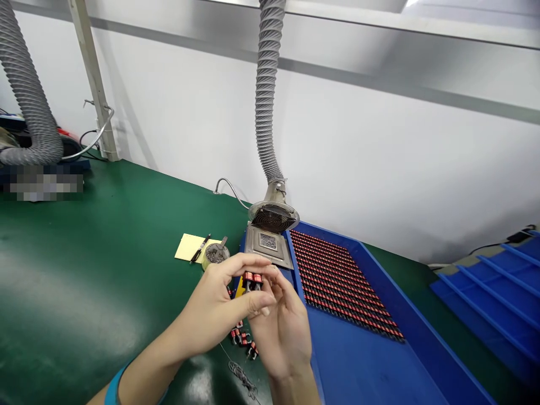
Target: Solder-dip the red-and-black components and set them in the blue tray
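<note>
Over the green worktop [84, 270], left hand [211, 306] and right hand [282, 332] pinch, grips closed on a red wound coil [252, 279]. Rows of coils [341, 281] sit in a blue tray [392, 281] just right.

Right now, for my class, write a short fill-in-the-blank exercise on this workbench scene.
1. Between the left hand and right hand are small coils with ____ windings.
2. Rows of similar coils lie in a ____ tray.
3. A ____ lies across the edge of the yellow note pad.
4. The bench is covered with a ____ mat.

Missing words: red; blue; pen; green.
</note>
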### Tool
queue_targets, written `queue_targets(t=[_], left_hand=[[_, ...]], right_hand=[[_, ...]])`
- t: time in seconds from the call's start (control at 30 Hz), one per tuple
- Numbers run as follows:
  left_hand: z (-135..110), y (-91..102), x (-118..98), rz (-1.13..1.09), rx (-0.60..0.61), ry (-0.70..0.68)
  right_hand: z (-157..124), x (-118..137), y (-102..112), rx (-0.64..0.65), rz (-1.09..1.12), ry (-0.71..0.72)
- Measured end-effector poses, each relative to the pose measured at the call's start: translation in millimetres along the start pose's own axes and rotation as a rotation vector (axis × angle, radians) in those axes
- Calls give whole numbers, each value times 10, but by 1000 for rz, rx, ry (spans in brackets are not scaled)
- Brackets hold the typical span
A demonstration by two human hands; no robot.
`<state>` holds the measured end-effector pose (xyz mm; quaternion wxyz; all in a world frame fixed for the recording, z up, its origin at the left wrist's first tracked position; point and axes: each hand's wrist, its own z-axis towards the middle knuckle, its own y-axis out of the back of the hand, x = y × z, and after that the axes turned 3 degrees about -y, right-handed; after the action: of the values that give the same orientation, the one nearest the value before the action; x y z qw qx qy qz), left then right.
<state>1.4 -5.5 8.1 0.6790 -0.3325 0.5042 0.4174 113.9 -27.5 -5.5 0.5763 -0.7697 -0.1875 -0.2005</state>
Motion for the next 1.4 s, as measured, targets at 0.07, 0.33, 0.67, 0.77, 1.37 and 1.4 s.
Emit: queue_targets(t=[0.07,0.33,0.67,0.77,1.37,1.4], left_hand=[[4,5,2,11,-4,-1],[4,-1,20,8,-2,-17],[4,-17,22,12,-12,-60],[2,-15,48,86,-19,-107],[32,-7,34,38,-96,-170],[44,5,20,-10,-108,-158]], right_hand=[[-6,-4,-4,-11,-7,-6],[-8,-22,1,17,7,-3],[-4,-25,-37,24,7,-12],[-12,-25,-25,73,-7,6],[24,-37,129,102,-263,175],[32,-37,151,117,-312,196]])
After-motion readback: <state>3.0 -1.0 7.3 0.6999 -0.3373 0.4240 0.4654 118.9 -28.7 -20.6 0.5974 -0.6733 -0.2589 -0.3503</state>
